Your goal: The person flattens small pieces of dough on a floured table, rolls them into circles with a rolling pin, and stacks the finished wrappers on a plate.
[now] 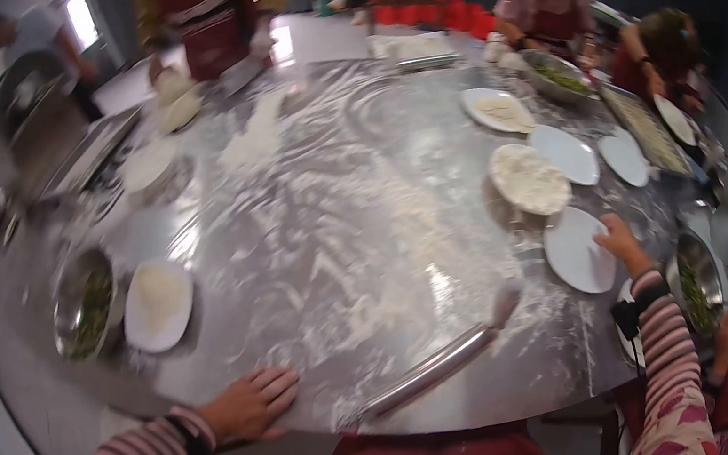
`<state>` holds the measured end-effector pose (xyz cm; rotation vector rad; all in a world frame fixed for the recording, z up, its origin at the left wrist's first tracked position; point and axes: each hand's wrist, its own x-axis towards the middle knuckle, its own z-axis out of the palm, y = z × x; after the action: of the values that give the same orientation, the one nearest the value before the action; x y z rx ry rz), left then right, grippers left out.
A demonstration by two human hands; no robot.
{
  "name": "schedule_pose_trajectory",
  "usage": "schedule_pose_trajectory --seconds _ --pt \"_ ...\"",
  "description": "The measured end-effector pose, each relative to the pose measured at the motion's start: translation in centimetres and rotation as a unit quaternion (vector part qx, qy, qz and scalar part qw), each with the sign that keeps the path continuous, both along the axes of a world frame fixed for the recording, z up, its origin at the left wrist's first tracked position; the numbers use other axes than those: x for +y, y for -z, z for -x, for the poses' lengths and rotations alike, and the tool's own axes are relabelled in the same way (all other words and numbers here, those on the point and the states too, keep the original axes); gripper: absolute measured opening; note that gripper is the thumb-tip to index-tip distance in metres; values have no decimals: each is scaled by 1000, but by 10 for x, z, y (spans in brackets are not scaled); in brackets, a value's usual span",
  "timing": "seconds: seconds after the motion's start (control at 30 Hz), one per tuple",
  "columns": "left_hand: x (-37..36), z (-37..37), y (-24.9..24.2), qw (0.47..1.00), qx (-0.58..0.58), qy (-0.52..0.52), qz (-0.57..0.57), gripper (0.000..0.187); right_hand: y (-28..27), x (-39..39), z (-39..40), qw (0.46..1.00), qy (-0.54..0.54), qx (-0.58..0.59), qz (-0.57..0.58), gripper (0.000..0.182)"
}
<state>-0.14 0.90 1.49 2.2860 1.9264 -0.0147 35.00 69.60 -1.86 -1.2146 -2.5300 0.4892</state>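
My left hand [254, 404] lies flat on the floury metal table [351, 325] near its front edge, fingers stretched out, holding nothing. At the right, my right hand [622, 242] grips the right rim of a white oval plate [575, 253], which has nothing on it; some of the fingers are hidden. Between my hands, a shiny metal rolling pin [430, 371] rests at a slant near the front edge. Just beyond the gripped plate stands a bowl of white flour [530, 178].
At the left are a metal bowl of greens [85, 305] and a white dish of pale powder [158, 305]. More white plates [564, 154] lie at the right. Another greens bowl [696, 281] stands by my right forearm. Co-workers stand across the table and at the right.
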Motion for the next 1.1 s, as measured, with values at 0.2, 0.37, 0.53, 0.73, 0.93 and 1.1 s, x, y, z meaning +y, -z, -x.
schedule_pose_trajectory --seconds 0.2,0.37,0.53,0.73,0.93,1.1 --pt "-6 1 12 998 -45 -10 -50 68 8 -15 4 992 118 -20 -28 57" --pt "-8 2 13 996 -48 10 -70 66 31 10 -7 988 109 56 91 42" --pt "-5 1 8 999 -13 -8 -51 68 -10 -48 -33 996 -67 62 18 37" --pt "-2 -7 -1 996 20 1 -82 68 4 -51 -14 952 172 198 160 42" --pt "-6 -5 7 994 19 -2 -105 74 6 -53 -2 958 96 218 162 40" --pt "-4 -10 -6 995 33 -6 -90 66 4 -47 7 968 130 124 -175 25"
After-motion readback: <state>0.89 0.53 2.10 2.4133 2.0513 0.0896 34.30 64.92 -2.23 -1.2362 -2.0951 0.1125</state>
